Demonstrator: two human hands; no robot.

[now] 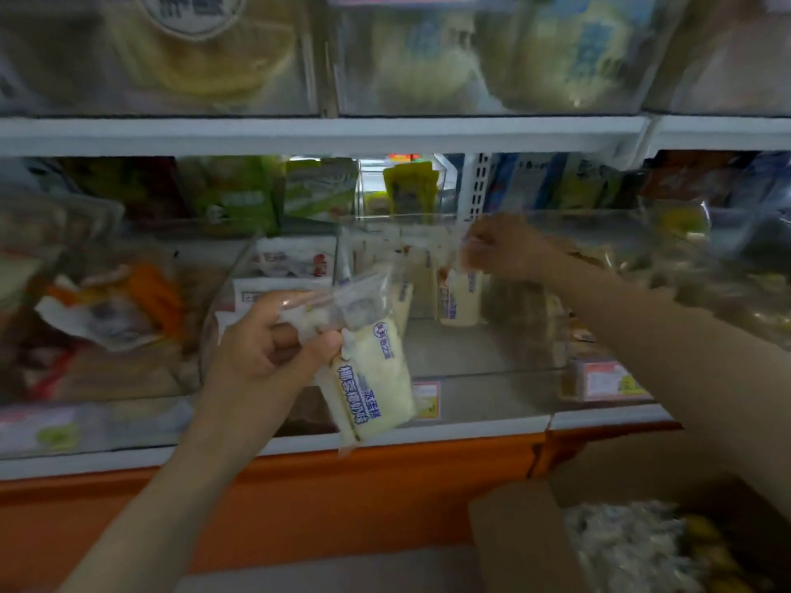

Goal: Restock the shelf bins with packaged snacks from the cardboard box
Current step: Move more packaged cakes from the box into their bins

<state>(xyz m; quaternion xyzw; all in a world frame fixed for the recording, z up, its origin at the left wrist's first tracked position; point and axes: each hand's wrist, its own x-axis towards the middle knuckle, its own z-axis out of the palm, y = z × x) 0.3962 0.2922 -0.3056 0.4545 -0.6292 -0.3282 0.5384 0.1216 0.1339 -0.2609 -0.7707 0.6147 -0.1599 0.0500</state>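
- The left hand is clamped around the top seam of a held packet, thumb across the clear wrapper. The cream body with blue print hangs down in front of the shelf edge, outside any bin. A second packet may be bunched in the same grip; blur makes that unclear.
- The right hand reaches over the rim into the clear bin. Its fingers are curled together and seem to pinch the top of a standing packet near the back wall. The hand is blurred, so the pinch is a reading, not a certainty.
- The step in hand looks like seating one packet upright at the back while the next waits.
- To do it well, press the standing packet flat against its neighbours so it does not slump forward when it is let go.
- Much of the bin floor in front of it is bare, so rows should be built from back to front, with printed faces outward.
- Bring the held packet over the rim rather than pushing against the front wall. The wrapper looks soft and would crumple.
- The cardboard box sits low at the right, with more packets inside, close enough for a short reach.
- Restocking seems at an early stage for this bin.
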